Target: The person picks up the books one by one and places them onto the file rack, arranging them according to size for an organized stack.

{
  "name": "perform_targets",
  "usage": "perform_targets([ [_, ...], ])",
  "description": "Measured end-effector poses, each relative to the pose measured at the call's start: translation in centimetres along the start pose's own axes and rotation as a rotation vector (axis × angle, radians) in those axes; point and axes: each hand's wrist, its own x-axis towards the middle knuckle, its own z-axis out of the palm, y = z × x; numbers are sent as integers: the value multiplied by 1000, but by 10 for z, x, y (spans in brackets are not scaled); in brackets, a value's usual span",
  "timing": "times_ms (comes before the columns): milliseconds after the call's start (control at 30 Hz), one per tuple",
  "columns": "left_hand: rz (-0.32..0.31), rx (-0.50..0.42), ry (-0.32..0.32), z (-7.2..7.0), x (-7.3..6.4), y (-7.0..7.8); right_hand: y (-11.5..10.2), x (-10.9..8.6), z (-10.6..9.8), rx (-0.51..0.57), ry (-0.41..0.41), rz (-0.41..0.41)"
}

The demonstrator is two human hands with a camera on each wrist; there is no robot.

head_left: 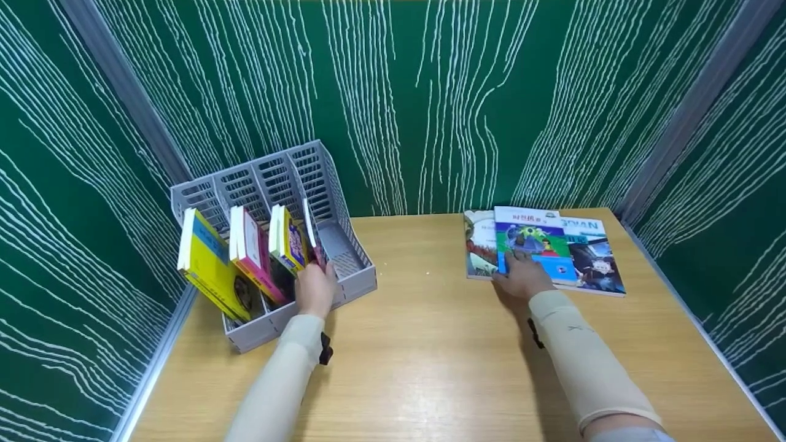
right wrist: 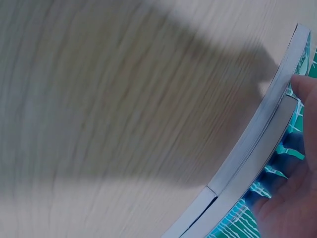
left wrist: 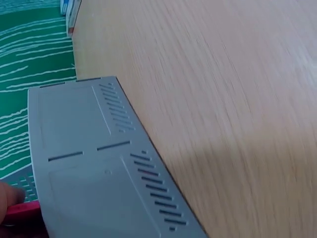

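Note:
My left hand point(head_left: 315, 290) pinches the near edge of a thin book point(head_left: 312, 232) that stands in the grey file rack point(head_left: 361, 280). The left wrist view shows a thumb point(left wrist: 9, 197) on its red edge point(left wrist: 24, 212), beside the rack's outer wall. To its left, a yellow-and-purple book point(head_left: 288, 238) leans in the rack. Over on the right, my right hand point(head_left: 524, 277) rests with extended fingers on a blue-and-green picture book point(head_left: 556, 268), which overlaps two other books. In the right wrist view the thumb touches the lower book's edge point(right wrist: 277, 91).
A thick yellow book point(head_left: 212, 270) and a pink-and-white book point(head_left: 252, 248) stand farther left in the rack. Beneath the picture book lie a dark-covered magazine point(head_left: 599, 264) and a pale-covered book point(head_left: 479, 239). Green, white-streaked panels point(head_left: 417, 110) enclose the wooden table point(head_left: 424, 356).

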Motion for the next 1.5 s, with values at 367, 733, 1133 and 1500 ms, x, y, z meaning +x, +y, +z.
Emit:
perform_targets([
  [367, 20, 85, -32, -29, -10, 0, -1, -1, 5, -4, 63, 54],
  [733, 96, 13, -125, -43, -17, -7, -7, -11, 2, -18, 65, 57],
  [1133, 105, 50, -65, -45, -5, -12, -11, -22, 0, -77, 35, 17],
  [1500, 96, 107, -60, -42, -2, -10, -11, -32, 0, -133, 11, 6],
])
